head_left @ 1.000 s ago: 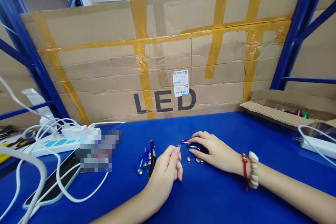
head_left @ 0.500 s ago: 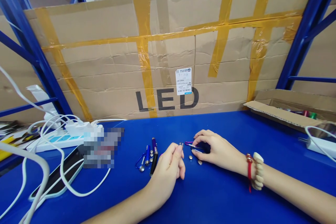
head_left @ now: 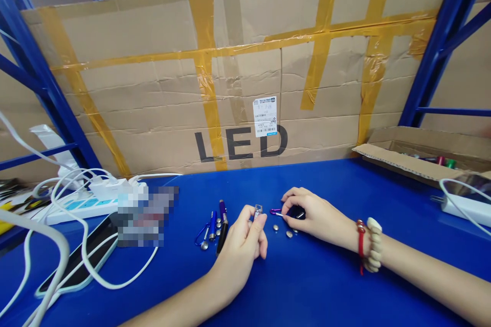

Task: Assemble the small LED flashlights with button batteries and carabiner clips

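My left hand (head_left: 241,245) is closed, pinching a small clear and silvery piece (head_left: 258,209) between thumb and fingers. To its right, my right hand (head_left: 310,212) curls round a purple carabiner clip (head_left: 274,211) with a thin silvery part; a dark, rounded object (head_left: 296,212) shows inside the curl, partly hidden by the fingers. Between and below the hands lie small button cells (head_left: 275,228). Left of my left hand are a purple and black pen-shaped tube (head_left: 223,219), a short blue tube (head_left: 213,225), more button cells (head_left: 218,226) and a blue carabiner clip (head_left: 201,235).
On the left stand a white power strip (head_left: 80,209), looping white cables (head_left: 86,260) and a phone (head_left: 82,260). An open cardboard box (head_left: 399,161) and a white adapter (head_left: 466,212) are on the right. A large taped cardboard panel (head_left: 164,107) rises behind the blue table (head_left: 307,286).
The view has shifted slightly. The clear piece in my left hand is turned and shows more above the fingertips. More of the dark object shows inside my right hand's curl.
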`<state>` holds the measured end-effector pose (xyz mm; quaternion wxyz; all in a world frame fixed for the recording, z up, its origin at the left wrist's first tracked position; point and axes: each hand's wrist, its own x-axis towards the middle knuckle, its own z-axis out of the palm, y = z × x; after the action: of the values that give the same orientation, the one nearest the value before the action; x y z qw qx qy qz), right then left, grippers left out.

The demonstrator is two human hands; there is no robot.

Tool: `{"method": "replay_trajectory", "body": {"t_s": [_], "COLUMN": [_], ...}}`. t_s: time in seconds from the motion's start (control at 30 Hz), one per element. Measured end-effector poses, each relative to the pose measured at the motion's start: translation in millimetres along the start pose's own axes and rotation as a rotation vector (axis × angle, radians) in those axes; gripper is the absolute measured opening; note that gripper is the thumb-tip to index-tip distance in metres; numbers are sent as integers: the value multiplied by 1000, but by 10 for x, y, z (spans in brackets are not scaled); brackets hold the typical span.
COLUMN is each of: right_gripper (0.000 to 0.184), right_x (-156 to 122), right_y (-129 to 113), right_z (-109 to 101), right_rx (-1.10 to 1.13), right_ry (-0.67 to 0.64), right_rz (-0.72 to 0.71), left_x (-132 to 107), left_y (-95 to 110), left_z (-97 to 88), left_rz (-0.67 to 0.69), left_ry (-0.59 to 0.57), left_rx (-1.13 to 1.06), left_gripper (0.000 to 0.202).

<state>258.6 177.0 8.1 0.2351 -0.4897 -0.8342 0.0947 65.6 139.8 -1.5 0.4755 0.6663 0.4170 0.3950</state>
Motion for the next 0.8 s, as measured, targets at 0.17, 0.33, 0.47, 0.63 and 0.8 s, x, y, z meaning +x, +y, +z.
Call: {"method": "replay_trajectory", "body": {"t_s": [0.17, 0.33, 0.47, 0.63, 0.8], "right_gripper": [9, 8, 9, 9, 8], "right_x": [-2, 2, 4, -15, -89], "right_y": [4, 17, -21, -131, -257], "right_z": [7, 7, -19, -42, -44], "right_rx": [11, 23, 37, 129, 212], "right_ry": [0, 9, 47, 152, 167], "right_rz": [22, 23, -3, -57, -120], "left_x": [20, 9, -14, -26, -25], "left_y": [-9, -15, 26, 74, 63], "left_z": [7, 16, 16, 16, 11], "left_rz": [2, 11, -4, -48, -43], "left_ry": [-8, 10, 16, 46, 65], "left_rx": [-10, -6, 8, -34, -73], "left_gripper": [28, 30, 30, 34, 32]}}
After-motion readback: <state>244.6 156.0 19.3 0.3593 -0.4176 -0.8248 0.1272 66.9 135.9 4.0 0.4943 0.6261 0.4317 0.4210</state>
